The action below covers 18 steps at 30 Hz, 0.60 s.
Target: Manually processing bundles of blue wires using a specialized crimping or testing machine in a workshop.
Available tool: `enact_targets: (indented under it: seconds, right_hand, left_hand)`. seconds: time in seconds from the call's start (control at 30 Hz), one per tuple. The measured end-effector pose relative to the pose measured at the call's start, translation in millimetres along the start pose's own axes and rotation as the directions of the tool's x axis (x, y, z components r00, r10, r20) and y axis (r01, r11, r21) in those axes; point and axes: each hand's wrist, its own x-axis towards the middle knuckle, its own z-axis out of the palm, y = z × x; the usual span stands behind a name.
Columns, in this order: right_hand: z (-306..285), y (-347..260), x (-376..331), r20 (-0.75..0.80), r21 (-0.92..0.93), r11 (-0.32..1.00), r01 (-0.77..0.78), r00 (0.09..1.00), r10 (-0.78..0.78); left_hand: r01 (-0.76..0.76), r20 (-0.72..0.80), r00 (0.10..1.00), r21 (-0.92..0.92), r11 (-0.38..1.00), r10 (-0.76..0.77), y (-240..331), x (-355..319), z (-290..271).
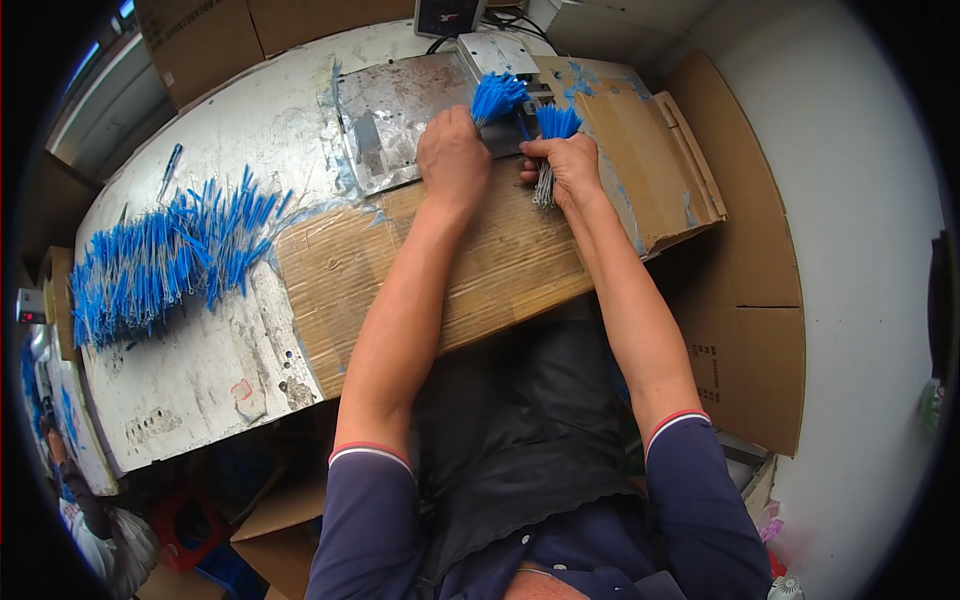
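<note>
My left hand (455,158) is closed round a bundle of thin wire pieces with blue ends (497,97); the blue ends fan out past my fingers, toward the far right. Close beside it, my right hand (572,165) grips a second bundle of blue-ended wire pieces (558,122). Its blue ends point away from me, and its silvery wire ends (543,188), which seem to be looped, hang out below my fingers. Both hands are above the far edge of a cardboard sheet, near a worn metal plate (390,110). The left fingertips are partly hidden.
A large pile of the same blue-ended wire pieces (170,255) lies on the white worktable (200,370) at left, with a pen-like tool (171,172) behind it. A metal device (497,55) stands beyond my hands. Cardboard (650,150) lies at right. Another person (110,540) is at lower left.
</note>
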Motion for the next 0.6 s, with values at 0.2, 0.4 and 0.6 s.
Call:
enact_targets:
  seconds: [0.2,0.4,0.6]
  right_hand:
    - [7,-3,8,-0.052,-0.061,0.998,0.006,0.999,-0.009]
    - [14,-3,13,-0.122,-0.094,0.996,0.004,0.992,-0.015]
    - [22,-7,15,-0.149,-0.14,0.99,0.008,0.988,-0.029]
  left_hand:
    - [-0.008,0.04,0.999,0.086,0.996,0.005,1,-1,3]
    - [0.026,-0.064,0.998,0.15,0.988,-0.016,1,-1,0]
    - [0.075,-0.159,0.985,0.061,0.995,-0.064,-4,2,1]
